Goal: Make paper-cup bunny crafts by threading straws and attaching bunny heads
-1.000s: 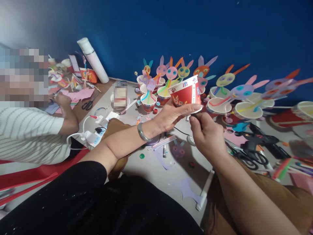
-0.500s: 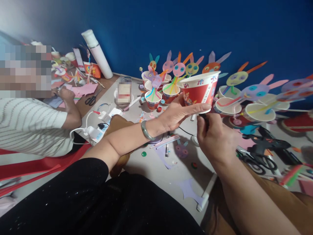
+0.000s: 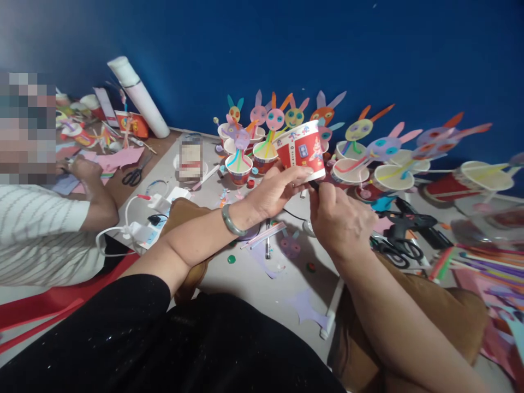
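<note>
A red and white paper cup (image 3: 301, 152) with printed figures is held up tilted in front of me. My left hand (image 3: 275, 192) is closed round its lower side, thumb near the base. Right beside the cup's base, my right hand (image 3: 343, 221) is closed on a small dark object, mostly hidden by the fingers; its tip points at the cup. Behind them stand several similar cups (image 3: 238, 170) with paper rabbit heads on coloured stems. Below my hands a purple paper rabbit face (image 3: 290, 245) lies on the table (image 3: 262, 305).
A black glue gun (image 3: 403, 224) and black-handled scissors (image 3: 399, 254) lie at the right. White power strips (image 3: 143, 232) with cables are at left, near a co-worker's hand (image 3: 85, 170). Straws (image 3: 264, 236), a marker (image 3: 268, 248) and paper scraps (image 3: 305, 308) lie in front of me.
The cup has been turned in my left hand, so a different printed side faces me. My view has swung right, bringing more cups and coloured sticks into sight. Both hands keep their grip.
</note>
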A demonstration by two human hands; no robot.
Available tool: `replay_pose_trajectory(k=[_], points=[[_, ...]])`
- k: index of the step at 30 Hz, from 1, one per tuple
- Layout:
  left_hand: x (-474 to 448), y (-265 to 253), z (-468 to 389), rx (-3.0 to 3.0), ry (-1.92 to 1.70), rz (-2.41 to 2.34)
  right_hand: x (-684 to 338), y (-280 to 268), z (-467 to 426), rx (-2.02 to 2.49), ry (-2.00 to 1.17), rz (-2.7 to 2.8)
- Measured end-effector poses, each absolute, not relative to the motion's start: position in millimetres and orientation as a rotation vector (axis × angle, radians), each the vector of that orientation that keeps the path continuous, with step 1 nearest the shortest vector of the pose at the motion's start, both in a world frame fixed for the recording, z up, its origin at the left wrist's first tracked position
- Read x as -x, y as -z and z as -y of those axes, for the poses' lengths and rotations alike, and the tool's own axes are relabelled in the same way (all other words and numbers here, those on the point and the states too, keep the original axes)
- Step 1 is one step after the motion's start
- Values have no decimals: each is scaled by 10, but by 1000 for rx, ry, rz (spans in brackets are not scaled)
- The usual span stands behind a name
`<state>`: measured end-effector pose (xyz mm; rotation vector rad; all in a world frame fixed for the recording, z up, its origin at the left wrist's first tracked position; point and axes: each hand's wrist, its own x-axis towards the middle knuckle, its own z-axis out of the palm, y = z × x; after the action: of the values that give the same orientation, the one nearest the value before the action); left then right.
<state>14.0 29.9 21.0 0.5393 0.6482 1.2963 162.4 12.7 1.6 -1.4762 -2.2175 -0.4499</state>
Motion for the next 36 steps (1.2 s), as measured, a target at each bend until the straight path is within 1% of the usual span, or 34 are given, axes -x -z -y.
replay_pose_trajectory(k=[4, 10, 13, 18, 19, 21, 23, 25, 27, 32, 34, 36], points=[[-170, -212, -289, -616, -1300, -722, -1591, -20, -89, 1491, 305, 2255], [-179, -211, -301, -582, -1285, -773, -1570, -49, -79, 1453, -188, 2082], [-185, -189, -323, -538, -1257, -761, -1574, -62, -104, 1298, -643, 1932], [-193, -197, -317, -561, -1206, -673, -1561, -105, -125, 983, -1680, 1416], [-191, -207, -312, -568, -1199, -650, -1556, -115, -123, 933, -1813, 1321], [-185, -225, -306, -567, -1206, -638, -1544, -126, -120, 876, -1919, 1224], [-179, -233, -309, -553, -1256, -671, -1535, -121, -124, 872, -1857, 1229], [-175, -230, -319, -552, -1314, -712, -1537, -104, -136, 915, -1676, 1320], [-172, -228, -329, -564, -1347, -734, -1558, -91, -150, 1007, -1390, 1476], [-142, -258, -329, -535, -1344, -814, -1651, -99, -164, 1317, -559, 1878], [-121, -268, -317, -559, -1316, -806, -1667, -98, -159, 1418, -310, 1978], [-105, -263, -305, -633, -1292, -751, -1662, -88, -147, 1465, -134, 2054]])
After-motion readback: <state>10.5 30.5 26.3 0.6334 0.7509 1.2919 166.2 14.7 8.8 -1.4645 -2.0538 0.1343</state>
